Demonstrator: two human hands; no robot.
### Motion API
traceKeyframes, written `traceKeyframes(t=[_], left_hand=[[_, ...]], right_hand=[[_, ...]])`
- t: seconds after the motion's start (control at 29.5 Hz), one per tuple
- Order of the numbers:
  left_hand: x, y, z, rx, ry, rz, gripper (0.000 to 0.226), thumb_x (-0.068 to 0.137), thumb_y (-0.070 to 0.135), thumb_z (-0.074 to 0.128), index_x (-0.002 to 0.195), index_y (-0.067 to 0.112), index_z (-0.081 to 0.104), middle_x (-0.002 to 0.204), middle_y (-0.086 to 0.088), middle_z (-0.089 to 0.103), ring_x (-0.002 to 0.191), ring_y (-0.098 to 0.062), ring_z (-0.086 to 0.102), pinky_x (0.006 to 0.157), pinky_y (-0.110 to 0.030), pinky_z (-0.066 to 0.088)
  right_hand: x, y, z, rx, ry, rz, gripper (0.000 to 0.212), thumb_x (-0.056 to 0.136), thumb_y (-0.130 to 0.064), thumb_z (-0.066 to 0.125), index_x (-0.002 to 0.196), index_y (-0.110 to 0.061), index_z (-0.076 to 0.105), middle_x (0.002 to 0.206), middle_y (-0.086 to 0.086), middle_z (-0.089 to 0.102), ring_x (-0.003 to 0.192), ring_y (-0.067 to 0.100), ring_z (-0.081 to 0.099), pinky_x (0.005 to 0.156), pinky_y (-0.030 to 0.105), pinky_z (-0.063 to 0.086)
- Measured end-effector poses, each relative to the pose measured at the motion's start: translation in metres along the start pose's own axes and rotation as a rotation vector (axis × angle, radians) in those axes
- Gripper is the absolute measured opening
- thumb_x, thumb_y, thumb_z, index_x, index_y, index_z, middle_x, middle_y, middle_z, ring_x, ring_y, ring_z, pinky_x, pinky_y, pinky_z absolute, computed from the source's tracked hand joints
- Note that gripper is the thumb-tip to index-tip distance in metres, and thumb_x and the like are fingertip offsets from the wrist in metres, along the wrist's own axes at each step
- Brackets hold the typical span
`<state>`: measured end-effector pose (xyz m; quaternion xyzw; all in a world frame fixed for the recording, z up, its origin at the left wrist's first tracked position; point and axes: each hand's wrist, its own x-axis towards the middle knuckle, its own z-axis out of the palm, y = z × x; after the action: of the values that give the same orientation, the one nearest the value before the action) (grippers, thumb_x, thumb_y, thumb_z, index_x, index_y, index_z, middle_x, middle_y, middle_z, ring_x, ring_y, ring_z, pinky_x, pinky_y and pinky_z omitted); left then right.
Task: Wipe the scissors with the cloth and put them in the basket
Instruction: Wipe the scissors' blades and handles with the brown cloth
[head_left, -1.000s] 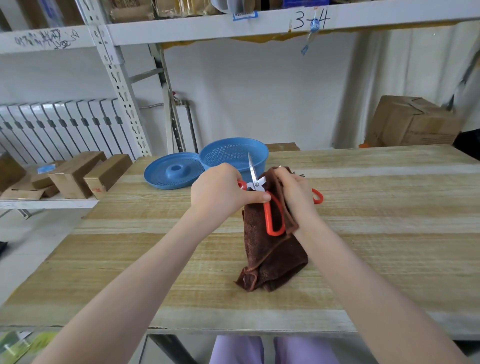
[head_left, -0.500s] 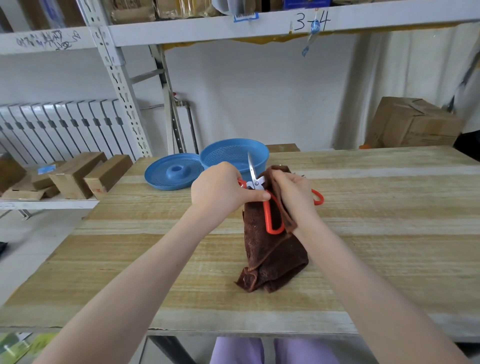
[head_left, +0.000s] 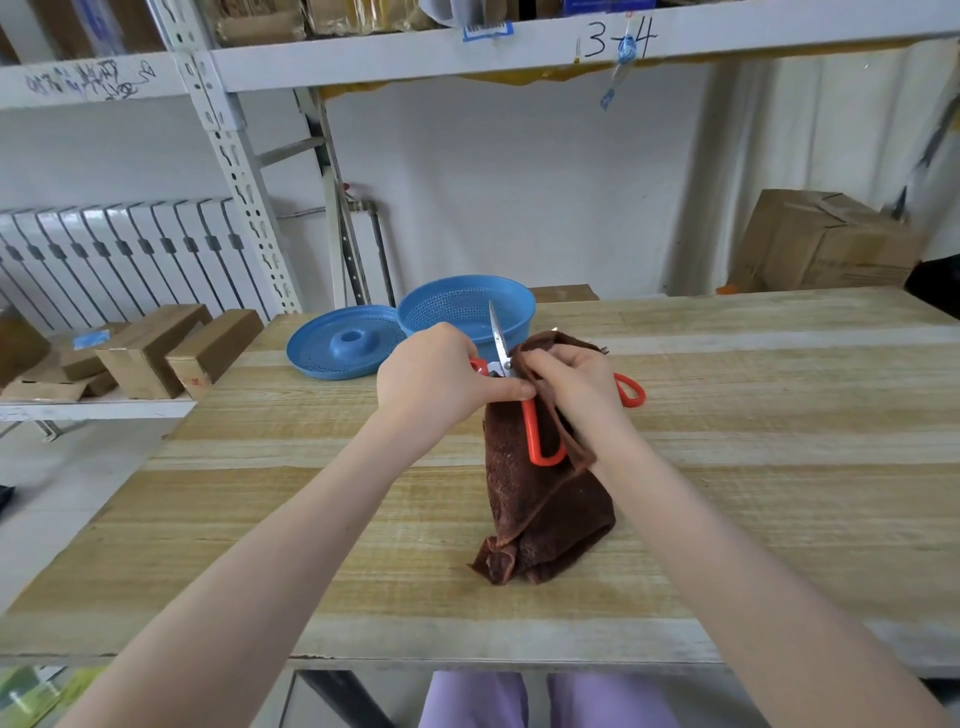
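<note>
Above the middle of the wooden table (head_left: 727, 467), my left hand (head_left: 441, 382) grips the red-handled scissors (head_left: 535, 436) near their pivot, one silver blade pointing up. My right hand (head_left: 576, 382) pinches the brown cloth (head_left: 540, 509) against the scissors just right of that blade. The cloth hangs down and its lower end rests bunched on the table. A red handle loop (head_left: 629, 389) of a second pair of scissors shows on the table behind my right hand. The blue perforated basket (head_left: 467, 306) stands just beyond my hands.
A blue perforated lid (head_left: 343, 345) lies left of the basket. Cardboard boxes (head_left: 171, 353) sit on a low shelf at the left, a large carton (head_left: 826, 244) at the back right. Metal shelving (head_left: 228, 150) and a radiator line the wall.
My right hand with the cloth has slid slightly along the scissors near the blade. My left hand and the scissors stay almost still.
</note>
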<state>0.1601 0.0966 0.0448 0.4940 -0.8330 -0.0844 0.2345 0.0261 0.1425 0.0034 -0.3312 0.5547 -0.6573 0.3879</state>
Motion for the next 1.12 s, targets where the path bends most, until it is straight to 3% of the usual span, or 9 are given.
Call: traceKeyframes(t=[0.14,0.34,0.51,0.64,0.71,0.78,0.88,0.98,1.12], left_hand=[[-0.0001,0.0029,0.0013,0.012,0.001,0.016,0.074,0.051,0.076,0.072,0.051,0.019,0.025,0.043,0.009,0.024,0.041,-0.013,0.03,0.045,-0.026,0.021],[0.0019,-0.0013,0.0002,0.018,-0.007,-0.008,0.073,0.05,0.075,0.073,0.05,0.018,0.027,0.042,0.009,0.027,0.04,-0.013,0.031,0.045,-0.026,0.022],[-0.0003,-0.0005,0.0033,0.027,-0.016,0.0,0.074,0.05,0.078,0.07,0.05,0.018,0.027,0.042,0.009,0.028,0.041,-0.013,0.033,0.044,-0.026,0.023],[0.003,-0.0043,0.0006,0.033,-0.013,-0.024,0.073,0.049,0.079,0.071,0.05,0.018,0.03,0.042,0.009,0.031,0.041,-0.013,0.035,0.044,-0.026,0.022],[0.0014,-0.0033,0.0018,0.026,-0.007,-0.018,0.074,0.049,0.078,0.071,0.051,0.018,0.029,0.042,0.01,0.029,0.04,-0.012,0.033,0.044,-0.026,0.021],[-0.0001,-0.0006,0.0032,0.021,0.005,-0.007,0.073,0.051,0.077,0.071,0.052,0.018,0.028,0.043,0.009,0.028,0.041,-0.012,0.032,0.044,-0.026,0.02],[0.0017,0.0001,0.0007,0.031,0.0,0.0,0.074,0.051,0.079,0.069,0.052,0.018,0.027,0.043,0.009,0.027,0.042,-0.013,0.031,0.045,-0.027,0.021],[0.0031,-0.0011,-0.0016,0.034,-0.003,-0.003,0.074,0.05,0.078,0.071,0.049,0.018,0.028,0.041,0.009,0.027,0.04,-0.013,0.031,0.045,-0.026,0.021],[-0.0003,0.0033,0.0012,0.021,0.009,0.006,0.074,0.051,0.077,0.071,0.05,0.018,0.026,0.042,0.009,0.026,0.041,-0.013,0.032,0.045,-0.026,0.02]], right_hand=[[0.0049,-0.0044,-0.0031,0.092,0.079,0.065,0.012,0.081,-0.015,0.066,0.077,-0.004,0.068,0.072,0.016,0.05,0.066,0.025,0.049,0.059,0.03,0.046],[-0.0017,0.0021,0.0003,0.008,-0.017,-0.012,0.015,0.085,-0.007,0.065,0.072,0.002,0.066,0.06,0.012,0.056,0.055,0.019,0.053,0.055,0.027,0.046],[0.0002,-0.0037,-0.004,0.055,0.041,0.058,0.008,0.083,-0.015,0.061,0.081,-0.007,0.065,0.072,0.014,0.048,0.066,0.024,0.045,0.058,0.03,0.042],[-0.004,-0.0003,-0.0006,0.0,-0.049,0.012,0.019,0.085,-0.007,0.063,0.069,0.002,0.065,0.058,0.01,0.057,0.054,0.018,0.055,0.055,0.023,0.044],[-0.0036,-0.0015,-0.0011,-0.014,-0.03,0.004,0.02,0.084,-0.006,0.064,0.075,0.012,0.065,0.064,0.015,0.056,0.059,0.023,0.051,0.061,0.03,0.044],[-0.0012,-0.005,-0.0041,0.014,0.001,0.022,0.021,0.082,-0.01,0.065,0.065,0.002,0.068,0.066,0.015,0.053,0.062,0.024,0.049,0.061,0.034,0.044],[-0.001,-0.004,-0.004,0.083,0.01,0.062,0.025,0.082,-0.015,0.064,0.057,-0.014,0.066,0.058,0.006,0.055,0.053,0.016,0.054,0.05,0.023,0.047],[-0.0041,-0.0002,-0.0016,0.041,-0.021,0.011,0.027,0.085,-0.009,0.064,0.058,-0.008,0.063,0.05,0.001,0.053,0.044,0.009,0.05,0.046,0.018,0.042],[-0.0011,-0.0063,-0.0057,0.001,0.037,0.005,0.023,0.083,-0.012,0.065,0.065,0.001,0.066,0.054,0.009,0.052,0.049,0.016,0.05,0.051,0.023,0.044]])
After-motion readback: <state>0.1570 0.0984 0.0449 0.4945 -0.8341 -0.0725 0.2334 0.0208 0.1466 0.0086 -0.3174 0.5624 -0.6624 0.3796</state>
